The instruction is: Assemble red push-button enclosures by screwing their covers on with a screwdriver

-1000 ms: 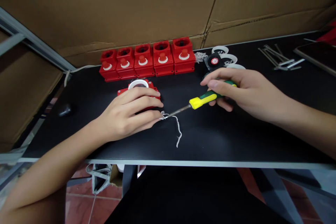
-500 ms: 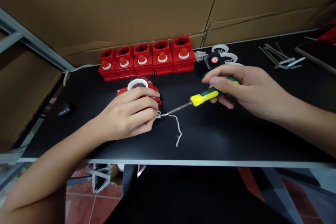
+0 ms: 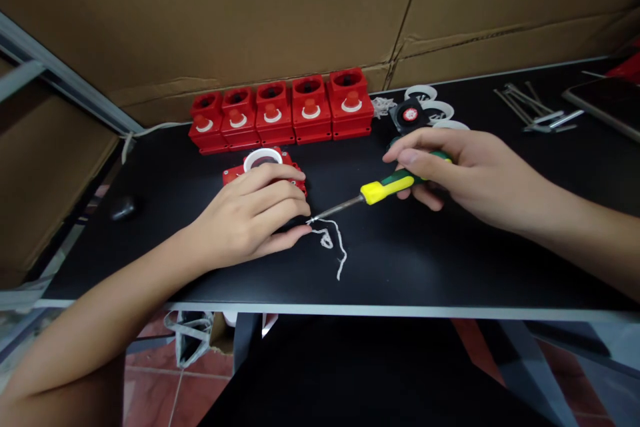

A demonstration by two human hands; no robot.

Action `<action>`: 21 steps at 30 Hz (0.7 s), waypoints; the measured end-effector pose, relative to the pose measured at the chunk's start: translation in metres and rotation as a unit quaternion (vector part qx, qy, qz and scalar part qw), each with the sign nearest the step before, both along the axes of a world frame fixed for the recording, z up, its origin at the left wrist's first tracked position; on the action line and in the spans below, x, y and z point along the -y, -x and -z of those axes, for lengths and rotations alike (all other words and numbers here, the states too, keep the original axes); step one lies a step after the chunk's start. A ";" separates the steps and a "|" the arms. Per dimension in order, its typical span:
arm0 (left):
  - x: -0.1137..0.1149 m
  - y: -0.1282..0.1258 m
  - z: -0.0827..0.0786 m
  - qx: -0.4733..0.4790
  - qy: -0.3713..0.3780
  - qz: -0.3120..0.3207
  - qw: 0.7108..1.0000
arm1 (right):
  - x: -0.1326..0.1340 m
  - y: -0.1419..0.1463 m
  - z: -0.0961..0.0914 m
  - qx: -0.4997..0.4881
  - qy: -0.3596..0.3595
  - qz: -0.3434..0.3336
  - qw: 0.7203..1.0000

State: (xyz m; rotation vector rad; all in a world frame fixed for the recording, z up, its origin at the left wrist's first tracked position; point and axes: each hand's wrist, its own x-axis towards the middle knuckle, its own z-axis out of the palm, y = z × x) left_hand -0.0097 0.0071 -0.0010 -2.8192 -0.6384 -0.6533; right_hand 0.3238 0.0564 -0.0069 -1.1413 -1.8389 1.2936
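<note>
So, far left of the left hand's fingers there's a small rounded black thing on the black surface. Back behind those fingers, five red housings stand in a row. The left hand is draped over a red piece with a white ring, which pokes out just beyond the knuckles; can't tell if the fingers actually grip it or just rest there. White string trails from the left fingertips, curling off to their right. The screwdriver has its tip at the string, right by those fingertips, and its yellow-green handle is gripped in the fingers of the right hand. Just behind them: a black part with a red label and some white rings. Metal rods lie farther right.
</note>
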 end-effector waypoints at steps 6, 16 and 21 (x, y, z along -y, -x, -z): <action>0.001 -0.001 -0.001 0.014 -0.006 0.017 1.000 | -0.001 -0.001 0.004 0.005 -0.009 -0.013 1.000; 0.002 0.000 -0.002 0.011 -0.020 0.010 1.000 | -0.003 -0.004 0.004 0.009 -0.090 0.035 0.995; 0.003 0.004 0.000 0.018 -0.023 0.001 1.000 | -0.002 -0.001 0.022 0.061 -0.193 0.015 0.979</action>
